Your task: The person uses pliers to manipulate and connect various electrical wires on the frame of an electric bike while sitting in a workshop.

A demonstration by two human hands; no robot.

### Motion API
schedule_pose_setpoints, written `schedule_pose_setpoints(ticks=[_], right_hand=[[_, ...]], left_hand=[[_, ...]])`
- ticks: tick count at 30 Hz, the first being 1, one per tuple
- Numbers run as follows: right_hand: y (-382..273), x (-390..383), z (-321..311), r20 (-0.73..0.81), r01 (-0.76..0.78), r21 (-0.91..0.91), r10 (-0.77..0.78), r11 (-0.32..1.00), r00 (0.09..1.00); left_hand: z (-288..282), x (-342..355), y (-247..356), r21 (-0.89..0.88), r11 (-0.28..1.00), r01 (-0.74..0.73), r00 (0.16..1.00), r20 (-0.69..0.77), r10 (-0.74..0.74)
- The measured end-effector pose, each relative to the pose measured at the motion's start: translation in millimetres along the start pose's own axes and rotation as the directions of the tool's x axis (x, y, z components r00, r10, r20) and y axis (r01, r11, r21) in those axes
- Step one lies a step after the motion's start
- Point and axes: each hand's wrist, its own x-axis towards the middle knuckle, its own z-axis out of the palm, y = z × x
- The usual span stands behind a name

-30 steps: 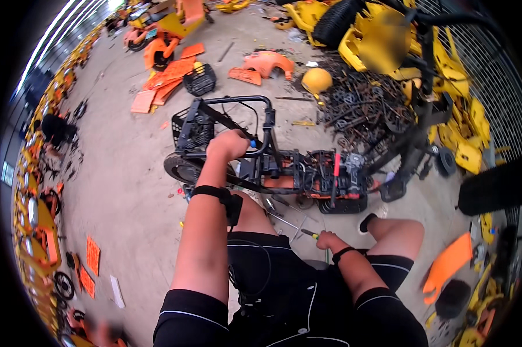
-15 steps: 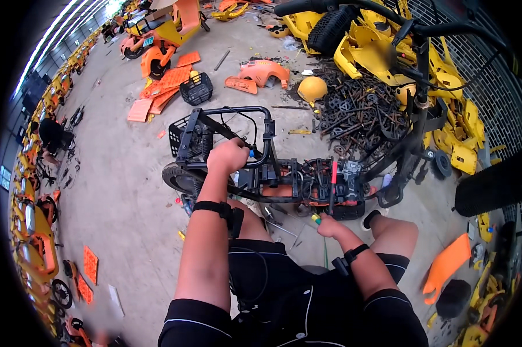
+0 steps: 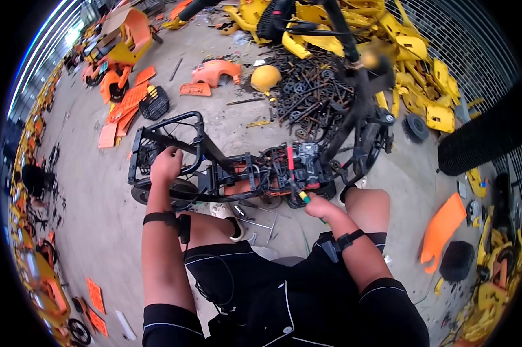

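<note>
A stripped black scooter frame (image 3: 243, 185) stands across the floor in front of my knees. My left hand (image 3: 166, 166) is closed at its rear tubing, beside the looped bar; what it grips is hidden by the fingers. My right hand (image 3: 318, 207) grips a yellow-and-green handled tool (image 3: 305, 196), its dark end beside a long red handle (image 3: 291, 159) lying on the frame's middle. Next to that handle rests a black-and-red power tool (image 3: 307, 162). Thin metal tools (image 3: 270, 227) lie on the floor between my legs.
Beyond the frame are a heap of rusty metal parts (image 3: 307, 92), yellow panels (image 3: 443, 118), a yellow helmet (image 3: 265, 77) and orange panels (image 3: 128, 107). An orange panel (image 3: 443, 231) lies right. Scooters (image 3: 44, 277) line the left, where a person in black (image 3: 34, 180) crouches.
My right hand has risen with the tool toward the red handle. The view has turned, shifting the scene leftward. My left hand stays at the tubing; the blue piece seen beside it earlier no longer shows.
</note>
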Motion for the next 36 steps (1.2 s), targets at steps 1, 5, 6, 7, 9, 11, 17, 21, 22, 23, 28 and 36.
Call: schedule_pose_setpoints(ticks=[1, 5, 6, 7, 9, 11, 17, 21, 22, 23, 28, 36], right_hand=[[5.2, -2.5, -4.0, -0.001, 0.0, 0.008, 0.0, 1.0, 1.0], [9.0, -9.1, 10.7, -0.014, 0.056, -0.024, -0.056, 0.998, 0.998], [10.3, -2.3, 15.2, -0.017, 0.099, -0.056, -0.1, 0.994, 0.995], [29.1, 9.2, 12.4, -0.013, 0.057, -0.048, -0.058, 0.997, 0.998], [66.1, 31.9, 7.2, 0.049, 0.019, 0.108, -0.024, 0.994, 0.999], [37.8, 13.2, 33.4, 0.059, -0.042, 0.231, 0.03, 0.972, 0.998], [48.6, 14.6, 58.5, 0.102, -0.221, 0.349, 0.197, 0.911, 0.975], [52.3, 18.5, 67.1, 0.121, -0.201, 0.419, 0.165, 0.886, 0.979], [56.8, 21.3, 68.5, 0.173, -0.215, 0.465, 0.15, 0.859, 0.973], [52.2, 13.5, 70.5, 0.186, -0.208, 0.499, 0.13, 0.841, 0.974], [27.6, -7.4, 57.0, 0.236, -0.113, 0.522, -0.016, 0.845, 0.972], [-18.3, -35.1, 33.4, 0.121, -0.023, 0.629, -0.068, 0.777, 0.99]], left_hand=[[2.6, -0.8, 5.4, 0.018, 1.0, -0.023, 0.999, -0.049, 0.023], [14.5, -6.1, -15.6, 0.056, 0.998, -0.008, 0.933, -0.358, 0.027], [11.8, -9.7, -24.3, 0.051, 0.998, 0.03, 0.882, -0.471, -0.002], [15.1, -14.0, -17.9, 0.058, 0.998, -0.011, 0.866, -0.499, 0.038], [26.3, -9.6, -10.6, 0.078, 0.995, -0.056, 0.801, -0.592, 0.091], [40.4, -14.2, -36.7, 0.147, 0.983, -0.109, 0.582, -0.792, 0.183], [89.4, -90.6, 6.4, -0.071, 0.991, -0.115, 0.725, -0.688, 0.035], [97.4, -109.1, 19.5, -0.044, 0.98, -0.193, 0.717, -0.688, 0.11], [96.3, -108.6, 18.0, -0.023, 0.977, -0.21, 0.723, -0.677, 0.139], [95.7, -108.9, 12.4, 0.0, 0.975, -0.222, 0.733, -0.659, 0.166], [84.9, -104.6, -8.4, 0.166, 0.94, -0.298, 0.696, -0.636, 0.333], [86.7, -91.8, 0.4, 0.37, 0.877, -0.308, 0.624, -0.617, 0.48]])
